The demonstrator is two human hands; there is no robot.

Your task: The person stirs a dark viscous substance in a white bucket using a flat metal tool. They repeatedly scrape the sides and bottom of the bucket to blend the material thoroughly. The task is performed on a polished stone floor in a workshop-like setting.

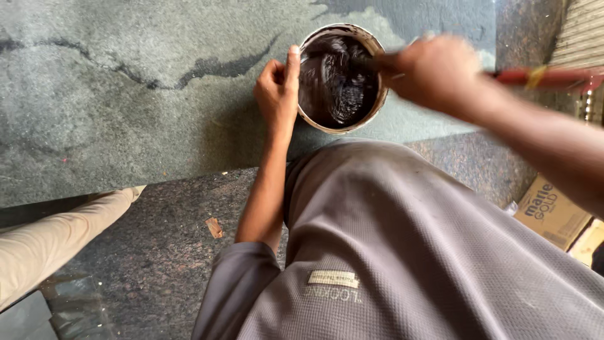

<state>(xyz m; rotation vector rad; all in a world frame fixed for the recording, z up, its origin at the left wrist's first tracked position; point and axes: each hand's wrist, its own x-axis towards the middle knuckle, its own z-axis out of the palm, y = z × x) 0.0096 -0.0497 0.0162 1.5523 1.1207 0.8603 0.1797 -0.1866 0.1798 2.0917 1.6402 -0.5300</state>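
— Down at the near edge, we are leaning our grey shirt (402, 252) over the dark speckled stone ledge (163, 258), and someone's beige trouser leg (56, 242) is standing off to our left.

— Further out, we are bracing the round tin of dark paste (340, 77) with our left hand (277, 91); its fingers (293, 63) are pressing against the rim, thumb side up, not wrapped round it.

— And our right hand (434, 69) is blurring over the far rim, its fingers clenched on a red-handled tool (541, 77) whose working end is dipping into the dark mix.

— So the tin is sitting on the grey-green stone surface (126, 94), just beyond our belly. We are judging that a hard stir could be tipping it, since only one side is being steadied.

— Agreed, and paste could be slopping over the rim onto the stone or our shirt if we are swinging too wide.

— Beyond the tin, a corrugated sheet (582, 31) is showing at the far right corner.
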